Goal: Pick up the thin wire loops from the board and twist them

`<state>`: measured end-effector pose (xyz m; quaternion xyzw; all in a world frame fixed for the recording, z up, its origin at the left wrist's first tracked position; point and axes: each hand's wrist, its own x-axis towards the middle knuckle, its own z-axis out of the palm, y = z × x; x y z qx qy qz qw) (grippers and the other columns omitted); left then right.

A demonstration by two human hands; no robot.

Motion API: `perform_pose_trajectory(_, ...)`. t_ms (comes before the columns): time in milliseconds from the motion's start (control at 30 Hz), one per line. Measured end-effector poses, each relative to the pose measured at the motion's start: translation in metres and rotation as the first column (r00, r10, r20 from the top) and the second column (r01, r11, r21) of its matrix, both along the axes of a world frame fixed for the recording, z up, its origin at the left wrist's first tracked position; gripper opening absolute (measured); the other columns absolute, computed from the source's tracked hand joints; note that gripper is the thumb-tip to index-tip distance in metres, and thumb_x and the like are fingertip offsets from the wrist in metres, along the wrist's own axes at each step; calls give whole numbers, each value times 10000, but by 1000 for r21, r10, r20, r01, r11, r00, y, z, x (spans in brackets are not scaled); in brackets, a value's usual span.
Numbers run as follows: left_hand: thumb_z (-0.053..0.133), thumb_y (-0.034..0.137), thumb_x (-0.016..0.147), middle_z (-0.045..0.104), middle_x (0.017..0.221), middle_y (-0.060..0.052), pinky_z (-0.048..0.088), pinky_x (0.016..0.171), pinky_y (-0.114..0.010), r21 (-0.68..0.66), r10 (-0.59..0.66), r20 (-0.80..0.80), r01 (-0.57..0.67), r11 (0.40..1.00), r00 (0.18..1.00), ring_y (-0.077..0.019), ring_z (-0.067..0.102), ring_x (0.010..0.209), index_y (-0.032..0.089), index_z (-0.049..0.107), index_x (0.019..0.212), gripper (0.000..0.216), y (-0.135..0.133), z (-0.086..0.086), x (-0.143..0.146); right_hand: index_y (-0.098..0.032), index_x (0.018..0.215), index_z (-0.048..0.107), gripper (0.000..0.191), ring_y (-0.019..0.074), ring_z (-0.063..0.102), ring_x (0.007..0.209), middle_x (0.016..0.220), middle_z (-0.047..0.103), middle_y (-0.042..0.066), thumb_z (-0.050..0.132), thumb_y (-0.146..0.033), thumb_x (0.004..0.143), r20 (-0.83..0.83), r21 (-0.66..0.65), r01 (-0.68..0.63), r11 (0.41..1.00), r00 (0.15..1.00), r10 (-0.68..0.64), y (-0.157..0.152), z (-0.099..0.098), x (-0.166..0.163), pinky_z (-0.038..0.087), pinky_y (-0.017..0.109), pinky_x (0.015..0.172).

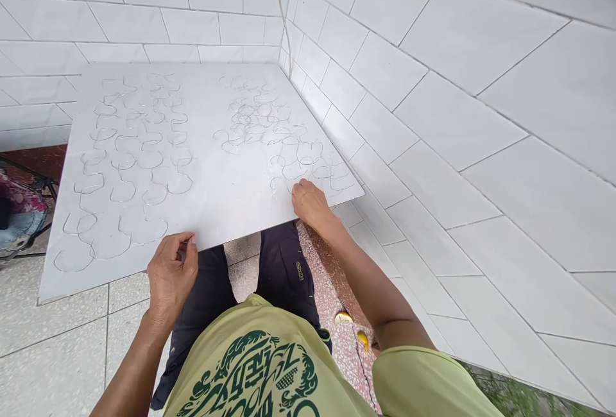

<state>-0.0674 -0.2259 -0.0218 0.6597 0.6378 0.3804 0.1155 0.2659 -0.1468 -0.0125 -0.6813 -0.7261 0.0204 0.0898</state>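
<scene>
Thin bent wires, many of them S-shaped, lie on a white board (231, 212) in front of me. On its left side the curved wires (126, 161) form rough columns; on the right a looser, overlapping pile of wires (250, 115) spreads toward the near corner. My left hand (172, 269) is at the board's near edge, thumb and fingers pinched together; whatever is between them is too small to make out. My right hand (310, 204) rests at the near right edge beside the wires, fingers curled down and their tips hidden.
White tiled walls (433, 115) meet behind the board and run along its right side. A pale cable (285, 19) hangs in the corner. At the left stands a dark frame with cloth (24, 221) on it. Yellow-and-white pieces (362, 340) lie on the speckled floor.
</scene>
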Motion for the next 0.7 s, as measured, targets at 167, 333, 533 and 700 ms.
perform_pose_trajectory(167, 575, 334, 944, 709, 933, -38, 518, 744, -363, -9, -14, -9, 14, 1000, 1000, -214, 654, 754, 253, 690, 992, 149, 1, -1, 0, -135, 904, 641, 171, 236, 541, 802, 946, 626, 144, 481, -83, 937, 5, 31, -115, 993, 993, 115, -11, -2, -4, 398, 349, 659)
perform_pose_trajectory(333, 568, 316, 949, 708, 953, -36, 510, 752, -359, -11, -51, -18, 51, 999, 999, -205, 650, 761, 246, 686, 1003, 147, 4, 2, 4, -145, 1011, 636, 178, 240, 548, 904, 1007, 610, 121, 460, -156, 987, -70, 107, -193, 975, 977, 202, -27, -6, -14, 433, 343, 717)
perform_pose_trajectory(533, 581, 297, 945, 708, 941, -31, 508, 750, -350, -14, -46, -36, 45, 999, 998, -201, 652, 767, 238, 689, 1007, 138, 4, 4, 8, -104, 1250, 632, 338, 314, 503, 1113, 1201, 596, 191, 437, -296, 1052, -84, 202, -180, 963, 976, 200, -55, -11, -27, 453, 448, 947)
perform_pose_trajectory(700, 585, 294, 949, 714, 963, -38, 502, 725, -333, -24, -63, -36, 62, 998, 997, -194, 646, 763, 234, 697, 1014, 143, 2, 7, 17, -100, 1339, 609, 386, 325, 497, 1162, 1265, 605, 200, 460, -313, 1053, -55, 252, -197, 947, 974, 218, -77, -27, -32, 439, 485, 1000)
